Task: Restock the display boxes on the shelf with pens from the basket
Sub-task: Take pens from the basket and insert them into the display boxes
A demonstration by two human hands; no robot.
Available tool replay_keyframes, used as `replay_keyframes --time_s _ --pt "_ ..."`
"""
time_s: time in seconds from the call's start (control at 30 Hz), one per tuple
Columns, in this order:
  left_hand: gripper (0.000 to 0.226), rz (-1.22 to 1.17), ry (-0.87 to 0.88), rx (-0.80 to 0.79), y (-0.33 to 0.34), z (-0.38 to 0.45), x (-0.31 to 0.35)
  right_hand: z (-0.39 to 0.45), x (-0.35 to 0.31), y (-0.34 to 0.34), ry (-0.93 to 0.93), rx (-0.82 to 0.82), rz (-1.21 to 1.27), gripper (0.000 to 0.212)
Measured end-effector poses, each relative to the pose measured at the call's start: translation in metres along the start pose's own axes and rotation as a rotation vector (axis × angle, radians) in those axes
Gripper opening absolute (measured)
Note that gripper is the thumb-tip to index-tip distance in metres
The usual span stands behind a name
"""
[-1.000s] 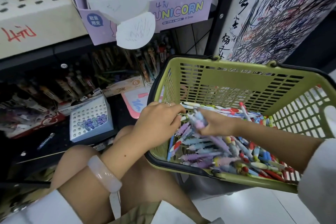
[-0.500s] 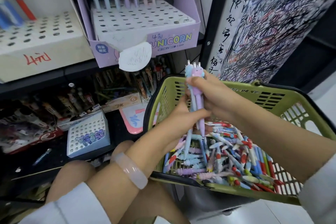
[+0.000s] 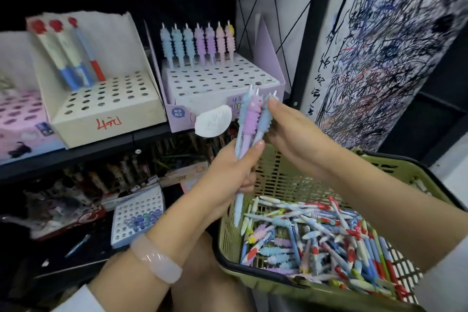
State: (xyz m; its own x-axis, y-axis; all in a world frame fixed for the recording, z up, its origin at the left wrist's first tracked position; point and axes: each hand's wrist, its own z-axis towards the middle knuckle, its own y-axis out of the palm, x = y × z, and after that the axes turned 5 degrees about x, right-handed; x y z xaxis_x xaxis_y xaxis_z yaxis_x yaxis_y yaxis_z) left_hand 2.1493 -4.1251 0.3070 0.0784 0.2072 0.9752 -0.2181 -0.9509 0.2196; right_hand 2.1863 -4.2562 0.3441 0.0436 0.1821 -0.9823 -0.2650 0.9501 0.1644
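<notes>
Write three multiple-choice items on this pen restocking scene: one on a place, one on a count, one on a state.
1. Where is the green basket?
A. on the top shelf
B. low at the right, beside the person's lap
C. inside the purple display box

2. How many pens stand in the purple display box?
A. two
B. seven
C. twenty

3. What is the left hand doing?
A. gripping a bundle of pens
B. resting flat on the shelf
C. hanging idle

Key: 1 B, it sits below the shelf; 2 B, seven fill the back row; 3 A, fingers wrap the barrels.
</notes>
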Motion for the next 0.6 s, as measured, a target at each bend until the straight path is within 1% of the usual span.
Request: replay_keyframes --time_s 0.03,0.07,0.13,0.2,0.3,0.4,0.5,0.6 --pt "0.016 -0.038 -0.012 0.007 -0.003 -0.002 0.005 0.001 -0.003 0.005 -0.018 0.000 -0.030 0.033" --pt "0.020 -0.074 -0.022 0.017 -0.006 -0.004 0.009 0.002 -0.006 0.009 -0.042 0.012 -0.084 0.033" --pt "0.025 -0.138 -0.035 0.048 -0.012 -0.007 0.017 0.004 -0.012 0.017 -0.095 0.096 -0.227 0.031" --pt "0.020 -0.181 -0.023 0.079 -0.018 -0.010 0.025 0.010 -0.017 0.024 -0.157 0.181 -0.294 0.032" --pt "0.017 -0.163 0.048 0.149 -0.028 -0.011 0.042 0.023 -0.025 0.038 -0.174 0.219 -0.221 0.027" --pt "0.016 -0.136 0.112 0.205 -0.039 -0.009 0.060 0.036 -0.030 0.051 -0.186 0.153 -0.167 0.013" --pt "0.014 -0.050 0.144 0.255 -0.052 -0.005 0.073 0.052 -0.039 0.059 -0.211 0.116 -0.178 0.010" --pt "0.014 0.030 0.180 0.337 -0.071 0.002 0.086 0.079 -0.056 0.064 -0.282 0.184 -0.163 0.007"
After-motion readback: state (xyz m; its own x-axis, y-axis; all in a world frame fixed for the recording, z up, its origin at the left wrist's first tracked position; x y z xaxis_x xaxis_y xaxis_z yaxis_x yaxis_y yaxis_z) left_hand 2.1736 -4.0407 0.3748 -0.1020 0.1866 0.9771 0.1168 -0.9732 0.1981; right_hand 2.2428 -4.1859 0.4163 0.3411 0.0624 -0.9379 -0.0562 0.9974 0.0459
